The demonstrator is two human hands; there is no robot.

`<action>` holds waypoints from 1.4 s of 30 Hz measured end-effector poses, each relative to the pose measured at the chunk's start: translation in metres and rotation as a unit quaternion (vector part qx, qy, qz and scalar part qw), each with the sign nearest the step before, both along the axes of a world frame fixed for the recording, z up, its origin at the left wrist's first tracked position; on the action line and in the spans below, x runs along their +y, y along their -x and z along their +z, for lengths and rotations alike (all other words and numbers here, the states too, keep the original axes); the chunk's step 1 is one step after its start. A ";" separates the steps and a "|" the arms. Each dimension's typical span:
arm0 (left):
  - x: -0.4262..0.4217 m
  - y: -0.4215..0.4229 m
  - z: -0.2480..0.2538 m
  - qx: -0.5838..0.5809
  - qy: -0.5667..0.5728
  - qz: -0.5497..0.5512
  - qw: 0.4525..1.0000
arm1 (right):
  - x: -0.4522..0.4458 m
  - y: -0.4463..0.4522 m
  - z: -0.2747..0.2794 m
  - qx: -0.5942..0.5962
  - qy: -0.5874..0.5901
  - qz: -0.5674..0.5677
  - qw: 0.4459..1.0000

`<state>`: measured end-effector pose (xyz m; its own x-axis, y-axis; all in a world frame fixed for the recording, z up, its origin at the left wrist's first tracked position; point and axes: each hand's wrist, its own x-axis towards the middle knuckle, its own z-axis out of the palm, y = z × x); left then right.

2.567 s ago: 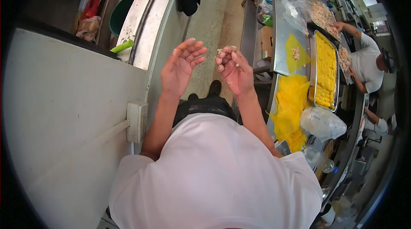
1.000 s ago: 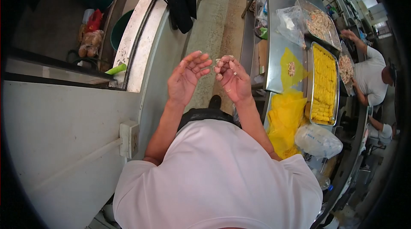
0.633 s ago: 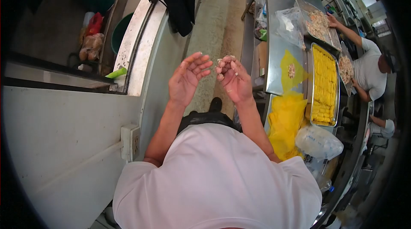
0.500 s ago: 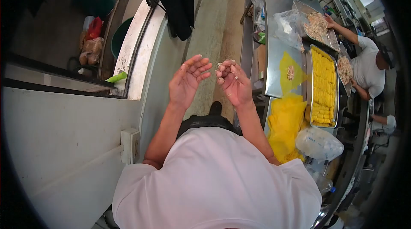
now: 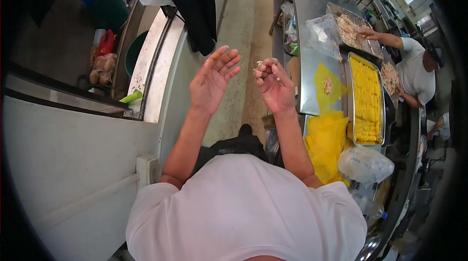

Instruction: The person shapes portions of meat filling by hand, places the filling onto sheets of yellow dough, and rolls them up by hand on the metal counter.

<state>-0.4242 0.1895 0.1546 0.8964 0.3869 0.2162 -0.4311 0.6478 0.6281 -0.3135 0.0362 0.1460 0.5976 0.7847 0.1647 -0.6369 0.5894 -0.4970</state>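
Note:
My left hand [image 5: 213, 83] is held palm up in front of me, fingers loosely bent and apart, with nothing in it. Beside it, my right hand [image 5: 277, 88] also faces up, its fingers curled over but the palm showing. Pale bits of filling cling to its fingertips. On the steel table [image 5: 309, 83] to my right lies a yellow wrapper sheet [image 5: 322, 73] with a small heap of filling [image 5: 328, 86] on it. Neither hand touches these. A metal tray [image 5: 350, 114] of yellow rolls [image 5: 366, 100] stands beyond, and a stack of yellow wrappers [image 5: 324, 144] lies nearer me.
Across the table a co-worker [image 5: 414, 70] reaches into a tray of chopped filling [image 5: 348, 31]. Plastic bags [image 5: 321, 34] and a tied clear bag [image 5: 365, 164] sit around the trays. On my left are a counter ledge [image 5: 156, 61] and a hanging black cloth [image 5: 195, 10].
My hands have moved slightly apart, the left one up a little and the right one to the right. The co-worker's hand has gone from the tray's edge onto the filling.

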 end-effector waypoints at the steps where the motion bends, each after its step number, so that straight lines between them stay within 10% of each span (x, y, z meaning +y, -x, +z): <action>1: 0.000 0.000 -0.002 -0.005 0.000 -0.009 1.000 | -0.001 0.000 -0.003 0.001 0.000 0.001 1.000; 42: -0.022 -0.078 0.008 0.000 0.046 -0.148 0.988 | -0.034 -0.050 0.010 0.013 -0.025 -0.132 0.991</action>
